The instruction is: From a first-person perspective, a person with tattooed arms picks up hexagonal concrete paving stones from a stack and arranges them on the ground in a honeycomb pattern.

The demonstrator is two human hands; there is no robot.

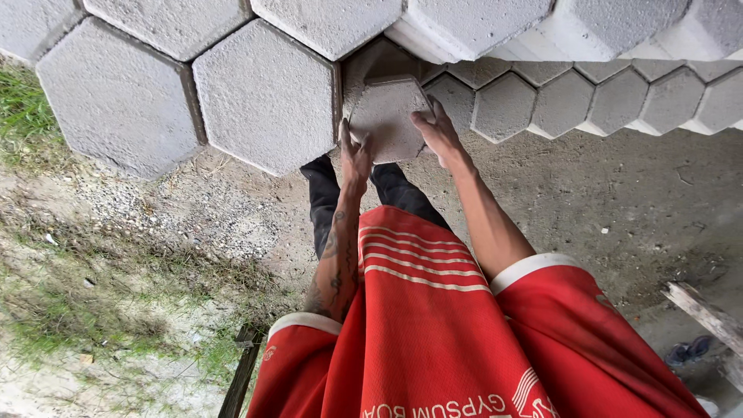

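A grey hexagonal concrete paver [387, 116] is gripped from both sides, tilted, just above the ground. My left hand [354, 153] clasps its lower left edge and my right hand [436, 131] presses on its right edge. The block hangs over a gap between a laid hexagonal paver [267, 97] on the left and smaller-looking laid pavers [503, 104] on the right. My red striped shirt [426, 325] and dark trousers [325, 197] fill the lower middle of the view.
Rows of laid grey hexagonal pavers [116, 97] run along the top. Stacked pavers [542, 27] sit at top right. Bare dirt [619, 209] lies to the right, gravel and grass [93, 263] to the left. A wooden plank [708, 313] lies at right, a dark board [241, 371] near bottom.
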